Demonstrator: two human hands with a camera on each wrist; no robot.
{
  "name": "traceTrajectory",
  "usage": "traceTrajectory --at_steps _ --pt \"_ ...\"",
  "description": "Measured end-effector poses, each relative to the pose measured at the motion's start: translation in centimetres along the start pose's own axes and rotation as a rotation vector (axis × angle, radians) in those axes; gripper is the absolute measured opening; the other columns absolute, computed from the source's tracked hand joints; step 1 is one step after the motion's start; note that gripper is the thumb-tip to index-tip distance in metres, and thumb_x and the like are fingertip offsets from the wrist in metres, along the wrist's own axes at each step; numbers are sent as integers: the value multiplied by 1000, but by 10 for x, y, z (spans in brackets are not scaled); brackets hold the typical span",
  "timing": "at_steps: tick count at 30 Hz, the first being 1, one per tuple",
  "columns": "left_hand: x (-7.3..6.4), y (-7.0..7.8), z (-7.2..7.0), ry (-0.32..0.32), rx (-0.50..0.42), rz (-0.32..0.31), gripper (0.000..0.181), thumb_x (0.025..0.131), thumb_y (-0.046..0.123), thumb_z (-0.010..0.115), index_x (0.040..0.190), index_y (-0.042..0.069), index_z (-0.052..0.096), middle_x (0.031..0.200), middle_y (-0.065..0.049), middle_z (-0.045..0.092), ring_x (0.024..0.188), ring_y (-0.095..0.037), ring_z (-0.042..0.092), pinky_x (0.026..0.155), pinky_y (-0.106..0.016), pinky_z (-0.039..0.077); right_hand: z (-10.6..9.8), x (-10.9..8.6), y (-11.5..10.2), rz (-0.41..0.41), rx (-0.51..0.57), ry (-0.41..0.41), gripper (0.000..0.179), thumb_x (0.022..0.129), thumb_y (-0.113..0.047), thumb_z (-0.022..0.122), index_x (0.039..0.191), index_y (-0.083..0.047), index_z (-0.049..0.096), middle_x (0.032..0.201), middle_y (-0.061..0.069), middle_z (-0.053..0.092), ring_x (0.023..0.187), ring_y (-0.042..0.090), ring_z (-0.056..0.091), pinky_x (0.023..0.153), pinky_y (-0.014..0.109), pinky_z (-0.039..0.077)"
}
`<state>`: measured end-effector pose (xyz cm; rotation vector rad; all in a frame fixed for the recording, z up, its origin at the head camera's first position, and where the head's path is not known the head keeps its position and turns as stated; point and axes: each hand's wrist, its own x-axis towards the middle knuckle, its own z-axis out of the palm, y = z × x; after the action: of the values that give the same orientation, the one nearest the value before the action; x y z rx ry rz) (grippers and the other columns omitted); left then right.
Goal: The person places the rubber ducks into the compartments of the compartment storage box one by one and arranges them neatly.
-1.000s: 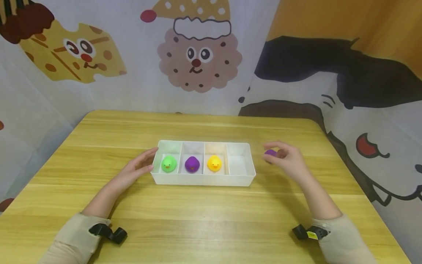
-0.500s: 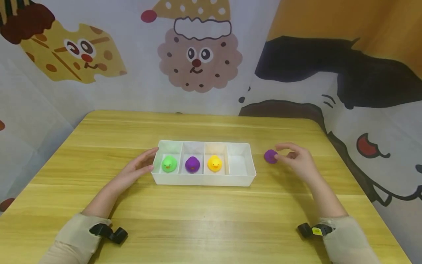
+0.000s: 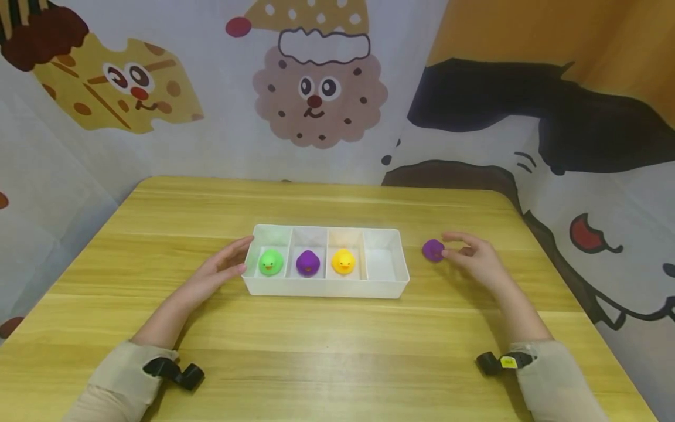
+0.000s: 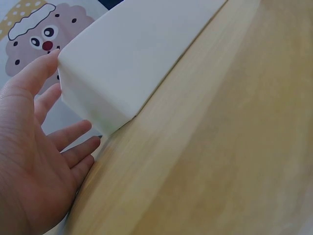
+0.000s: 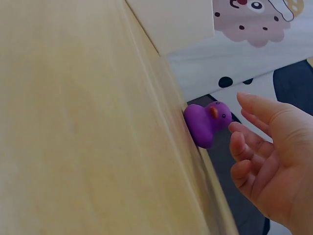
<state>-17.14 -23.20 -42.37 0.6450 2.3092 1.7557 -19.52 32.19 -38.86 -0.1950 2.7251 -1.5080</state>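
Note:
A white divided tray (image 3: 326, 287) stands on the table with a green rubber duck (image 3: 271, 262), a purple one and a yellow rubber duck (image 3: 344, 261) in its three left compartments; the rightmost holds nothing. My left hand (image 3: 216, 268) lies at the tray's left end, thumb and fingertips touching its wall, fingers loosely extended. To the right of the tray, a second purple rubber duck (image 5: 205, 123) stands upright on the wood. Beside it is my right hand (image 3: 477, 261), fingers relaxed and spread; the right wrist view shows a small gap between them and the duck.
The wooden table (image 3: 327, 363) has rounded far corners. Behind it hangs a printed cloth (image 3: 211, 152) with cartoon figures. Each wrist carries a black camera mount (image 3: 174, 373) over a beige sleeve (image 3: 554, 375).
My right hand, which held the purple duck a second ago, has let it go on the table and drawn back slightly to the right. The left hand and tray have stayed put.

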Motion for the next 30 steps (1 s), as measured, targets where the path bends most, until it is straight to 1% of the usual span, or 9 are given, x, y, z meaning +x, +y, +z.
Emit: traceTrajectory --at_steps 2,7,12,17,23,30 --pt "0 0 0 3 1 -7 56 101 14 48 152 16 27 152 -19 28 133 -41 31 102 -64 23 0 1 5 -2 7 -21 52 90 -28 69 133 -4 53 101 19 65 64 21 58 49 30 47" --pt "0 1 1 8 3 -13 56 100 15 49 152 17 27 152 -18 29 134 -40 29 103 -65 21 2 4 15 -8 39 -61 52 91 -25 67 136 -5 51 92 20 66 63 18 57 48 27 46" --pt "0 1 1 5 5 -12 56 101 14 49 152 16 27 152 -18 28 134 -39 29 103 -64 23 5 6 19 11 61 -79 50 92 -22 66 137 -5 50 94 21 66 66 15 57 50 25 45" --pt "0 1 0 11 15 -6 56 100 13 49 152 14 27 151 -20 29 133 -40 31 102 -63 25 6 4 10 29 57 -71 47 93 -17 64 136 -3 51 94 24 65 66 17 57 49 25 44" --pt "0 0 0 10 12 -1 56 100 13 49 152 14 27 152 -20 29 134 -40 30 102 -62 24 8 -2 -7 12 59 -54 42 94 -11 62 132 3 51 90 30 63 63 16 55 47 23 42" --pt "1 0 0 8 11 0 56 100 13 49 152 14 27 152 -20 29 134 -40 30 103 -62 23 10 -5 -10 2 50 -33 41 93 -10 63 130 4 53 90 29 63 65 17 57 48 24 43"
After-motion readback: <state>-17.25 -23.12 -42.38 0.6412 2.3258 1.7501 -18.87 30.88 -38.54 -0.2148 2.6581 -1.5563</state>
